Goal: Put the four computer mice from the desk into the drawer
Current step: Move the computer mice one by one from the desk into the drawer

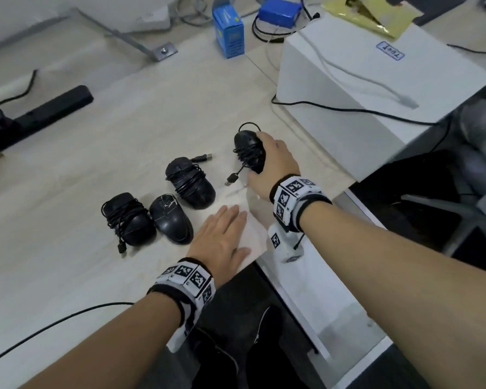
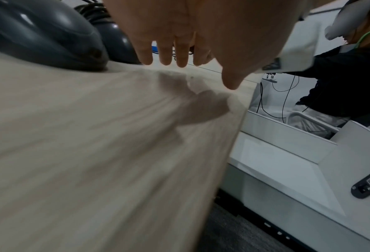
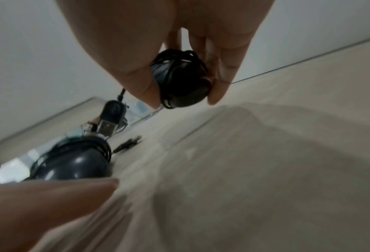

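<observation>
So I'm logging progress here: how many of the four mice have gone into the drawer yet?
None yet. The drawer stands open beside the desk, with no mouse visible in it. In hand: the right hand grips the farthest mouse. Left: three mice on the desk. The left hand lies open near them.

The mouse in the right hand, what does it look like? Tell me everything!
The mouse is black, rounded and looks like shiny plastic. Its own black cable is wound round its body, with one loop sticking out at the far end and the USB plug dangling loose near the desk. The right hand grips it from the side, thumb and fingers pinching it. Whether it touches the desk is unclear.
</observation>
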